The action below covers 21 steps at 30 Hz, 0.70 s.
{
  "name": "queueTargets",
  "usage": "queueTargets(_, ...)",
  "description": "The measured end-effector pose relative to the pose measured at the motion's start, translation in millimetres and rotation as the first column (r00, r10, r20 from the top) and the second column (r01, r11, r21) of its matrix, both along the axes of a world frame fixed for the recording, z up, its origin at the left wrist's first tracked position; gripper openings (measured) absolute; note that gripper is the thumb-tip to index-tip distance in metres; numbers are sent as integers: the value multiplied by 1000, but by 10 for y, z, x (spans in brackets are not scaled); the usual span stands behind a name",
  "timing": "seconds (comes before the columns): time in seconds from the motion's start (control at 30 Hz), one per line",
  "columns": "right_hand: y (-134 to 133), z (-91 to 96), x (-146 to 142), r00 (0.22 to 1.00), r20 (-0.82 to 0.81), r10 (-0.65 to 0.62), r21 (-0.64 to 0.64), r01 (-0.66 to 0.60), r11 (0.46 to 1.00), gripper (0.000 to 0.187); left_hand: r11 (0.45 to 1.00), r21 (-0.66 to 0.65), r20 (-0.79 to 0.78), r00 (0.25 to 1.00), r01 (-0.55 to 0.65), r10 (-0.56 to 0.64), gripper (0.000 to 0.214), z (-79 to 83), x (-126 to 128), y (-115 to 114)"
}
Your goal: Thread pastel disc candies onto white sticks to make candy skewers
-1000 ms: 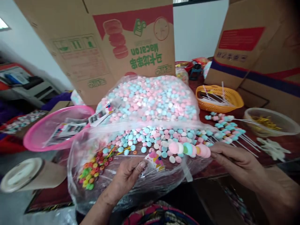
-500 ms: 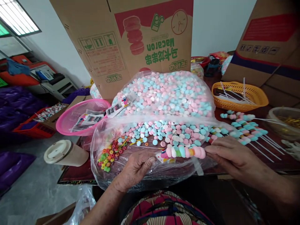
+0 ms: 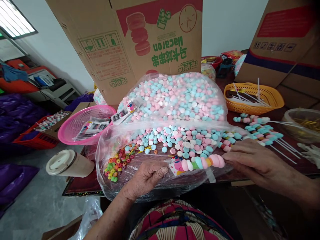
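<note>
My right hand [image 3: 252,160] pinches the end of a candy skewer [image 3: 200,162] threaded with pink, white, blue and green pieces. The skewer lies across the open clear plastic bag [image 3: 110,186] in front of me. My left hand [image 3: 147,176] is curled at the skewer's other end, fingertips beside a small printed tag [image 3: 175,166]. Loose pink, blue and white candies [image 3: 180,140] cover the bag's inside, with coloured ring candies [image 3: 117,165] at its left. Behind it sits a full sealed bag of the same candies [image 3: 175,96].
Finished skewers [image 3: 257,131] lie at right, near an orange basket [image 3: 272,100] of sticks and a clear bowl [image 3: 292,115]. A pink basket [image 3: 75,125] and a lidded cup [image 3: 67,163] are at left. Large cardboard boxes [image 3: 140,43] stand behind.
The skewer has shifted slightly between my hands and sits a little lower. The view moved up and left since a second ago.
</note>
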State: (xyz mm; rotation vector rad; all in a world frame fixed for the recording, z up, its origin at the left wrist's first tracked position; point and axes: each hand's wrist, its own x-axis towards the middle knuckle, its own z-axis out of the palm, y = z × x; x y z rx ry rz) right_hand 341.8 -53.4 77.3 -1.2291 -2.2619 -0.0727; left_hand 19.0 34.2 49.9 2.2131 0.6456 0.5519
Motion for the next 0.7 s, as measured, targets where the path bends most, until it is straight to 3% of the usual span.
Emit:
queueTargets(0.17, 12, 59, -14, 998, 48, 37, -31, -36, 999, 20, 998, 29, -29, 998, 61, -61, 39, -56, 31, 21)
queueTargets(0.37, -5, -60, -101, 998, 59, -32, -55, 35, 998, 22, 998, 38, -96, 994, 55, -51, 35, 5, 108, 31)
queueTargets(0.53, -24, -152, -208, 997, 47, -58, -73, 61, 995, 23, 995, 103, -215, 976, -9, 31, 57, -28, 186, 7)
queueTargets(0.63, 6, -141, -307, 997, 74, -25, -90, 32, 995, 26, 994, 104, -265, 964, 24, 4, 46, -67, 282, -5)
queueTargets(0.7, 48, -124, -381, 994, 113, 9, -140, 7, 990, 26, 998, 34, -294, 955, 52, -40, 40, -82, 358, -7)
